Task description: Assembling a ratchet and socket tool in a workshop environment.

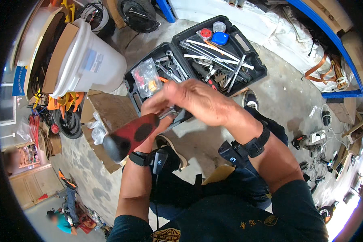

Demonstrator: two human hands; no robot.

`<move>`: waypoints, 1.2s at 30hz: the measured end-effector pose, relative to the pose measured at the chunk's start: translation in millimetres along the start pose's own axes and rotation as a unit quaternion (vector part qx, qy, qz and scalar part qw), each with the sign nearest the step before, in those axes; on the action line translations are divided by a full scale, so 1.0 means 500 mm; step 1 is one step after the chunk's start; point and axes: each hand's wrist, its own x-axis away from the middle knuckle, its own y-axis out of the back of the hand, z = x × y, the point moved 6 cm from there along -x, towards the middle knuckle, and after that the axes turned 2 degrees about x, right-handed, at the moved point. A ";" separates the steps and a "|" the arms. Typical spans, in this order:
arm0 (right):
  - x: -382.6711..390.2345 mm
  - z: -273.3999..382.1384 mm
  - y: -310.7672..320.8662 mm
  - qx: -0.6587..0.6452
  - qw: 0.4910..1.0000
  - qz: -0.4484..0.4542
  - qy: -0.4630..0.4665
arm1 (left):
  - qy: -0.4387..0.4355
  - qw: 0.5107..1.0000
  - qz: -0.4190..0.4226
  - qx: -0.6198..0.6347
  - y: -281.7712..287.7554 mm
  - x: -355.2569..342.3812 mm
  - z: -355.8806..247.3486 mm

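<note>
A hand tool with a thick red and black grip (134, 135) and a chrome shaft points toward my lower left, its handle crossing above my left wrist. My left hand (154, 105) is closed at the metal end of this tool, partly hidden behind the shaft and my other hand. My right hand (197, 101) meets it there, its fingers curled in around the same metal end. The tool's head is covered by the fingers, so its exact kind does not show. Just beyond both hands lies an open black tool case (259, 71) with wrenches, sockets and a clear plastic bag (146, 76).
A cardboard box (113, 105) and a large white plastic tub (93, 60) stand left of the case. In its lid part sit a blue tape measure (220, 38) and a red round item (205, 34). Cables and a power strip (317, 137) lie at right. Another person (62, 222) is far lower left.
</note>
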 end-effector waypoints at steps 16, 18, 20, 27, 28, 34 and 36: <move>0.018 0.020 0.076 -0.020 0.993 -0.114 0.000 | 0.129 0.968 -0.118 -0.182 0.084 -0.025 -0.011; 0.019 0.019 0.078 -0.021 0.993 -0.119 -0.006 | 0.111 0.967 -0.136 -0.185 0.090 -0.021 -0.021; 0.019 0.018 0.084 -0.033 0.989 -0.143 -0.007 | 0.094 0.963 -0.173 -0.181 0.098 -0.013 -0.032; 0.016 0.002 0.100 0.036 0.985 -0.165 -0.026 | 0.002 0.924 -0.383 0.000 0.155 -0.001 -0.054; 0.017 -0.005 0.100 0.047 0.984 -0.166 -0.036 | -0.016 0.913 -0.398 0.091 0.169 -0.001 -0.051; 0.006 -0.045 0.086 0.118 0.980 -0.119 -0.109 | -0.033 0.881 -0.446 0.154 0.185 0.024 -0.047; 0.002 -0.057 0.081 0.111 0.980 -0.107 -0.128 | -0.061 0.894 -0.432 0.105 0.170 0.026 -0.061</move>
